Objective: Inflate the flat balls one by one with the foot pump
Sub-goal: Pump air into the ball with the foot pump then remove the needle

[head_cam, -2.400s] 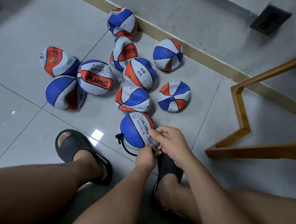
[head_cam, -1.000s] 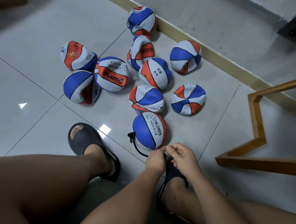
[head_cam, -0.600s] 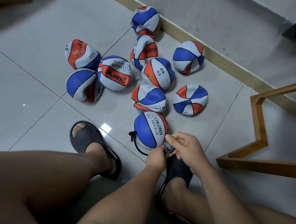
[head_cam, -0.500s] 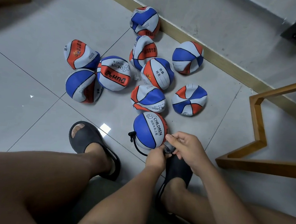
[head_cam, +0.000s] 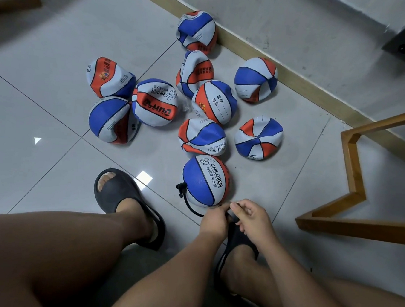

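Tile floor (head_cam: 40, 156), seen from above by a seated person; both bare legs in view.

- 1 round ball (head_cam: 201, 184), blue, white and orange, printed "CHILDREN", stands on the floor just ahead of the right foot, between the hands and the heap.
- 9 flat balls (head_cam: 154, 102) lie crumpled beyond it in a loose cluster. The nearest (head_cam: 202, 136) sits right against the round ball's far side. The farthest (head_cam: 197, 30) leans on the baseboard (head_cam: 298, 76).
- Black hose (head_cam: 182, 190): a beaded end shows at the round ball's left side, then the line curves along the floor into the left hand.
- Left hand (head_cam: 213, 222): back toward the camera, fingers curled under, gripping the hose end at the ball's near edge.
- Right hand (head_cam: 254, 220): fingers bent, thumb and forefinger pinching a small grey fitting (head_cam: 232, 215) between the 2 hands, close against the ball. Whether the fitting sits in the ball's valve cannot be told; the hands cover it.
- Pump body: not made out.
- Left sandal (head_cam: 114, 195), dark, open-toed, flat on the tile left of the ball. Right sandal (head_cam: 240, 238) directly beneath the hands.
- Wooden frame (head_cam: 355, 178), zigzag, on the floor to the right, well apart from the balls.
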Action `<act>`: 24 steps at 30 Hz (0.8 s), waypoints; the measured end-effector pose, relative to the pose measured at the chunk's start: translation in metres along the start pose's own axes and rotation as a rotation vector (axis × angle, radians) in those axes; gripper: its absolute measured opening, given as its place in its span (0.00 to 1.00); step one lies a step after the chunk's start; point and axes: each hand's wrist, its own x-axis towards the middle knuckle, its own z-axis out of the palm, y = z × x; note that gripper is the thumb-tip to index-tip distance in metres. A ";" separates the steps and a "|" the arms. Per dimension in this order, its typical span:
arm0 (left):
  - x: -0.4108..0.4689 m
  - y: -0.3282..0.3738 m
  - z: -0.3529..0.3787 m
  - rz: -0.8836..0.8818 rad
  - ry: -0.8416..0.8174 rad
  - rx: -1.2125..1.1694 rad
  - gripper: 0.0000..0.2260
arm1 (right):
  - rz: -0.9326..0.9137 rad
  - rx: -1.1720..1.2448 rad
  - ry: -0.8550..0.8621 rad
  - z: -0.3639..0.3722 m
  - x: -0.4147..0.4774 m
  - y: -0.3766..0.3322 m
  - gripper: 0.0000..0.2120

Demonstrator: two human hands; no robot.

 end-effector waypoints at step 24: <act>-0.018 -0.021 -0.092 -0.093 0.574 -0.166 0.05 | 0.030 -0.426 0.202 0.007 -0.028 -0.053 0.27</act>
